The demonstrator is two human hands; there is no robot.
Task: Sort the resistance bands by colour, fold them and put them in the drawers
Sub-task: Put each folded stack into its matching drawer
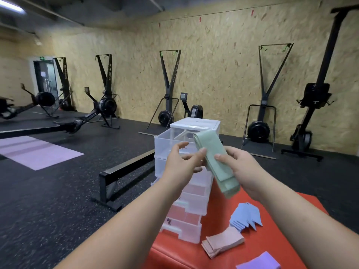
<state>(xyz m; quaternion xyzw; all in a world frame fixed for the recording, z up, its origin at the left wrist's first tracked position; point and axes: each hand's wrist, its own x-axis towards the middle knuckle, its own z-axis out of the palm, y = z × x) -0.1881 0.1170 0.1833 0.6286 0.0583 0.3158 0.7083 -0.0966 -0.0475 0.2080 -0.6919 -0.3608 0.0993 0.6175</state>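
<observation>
My right hand [240, 167] grips a folded stack of green resistance bands [215, 162], held slantwise in front of the clear plastic drawer unit [186, 191]. My left hand [181, 162] is beside the stack with fingers spread, its thumb tip touching the green edge. The top drawer [167, 141] of the unit is pulled out. On the red padded surface [275, 247] lie folded blue bands [245, 215], pink bands [223, 242] and purple bands [259, 262].
A low black metal bar stand [120, 175] sits on the dark rubber floor left of the drawers. A purple mat [33, 150] lies farther left. Rowing and ski machines [169, 88] line the chipboard wall.
</observation>
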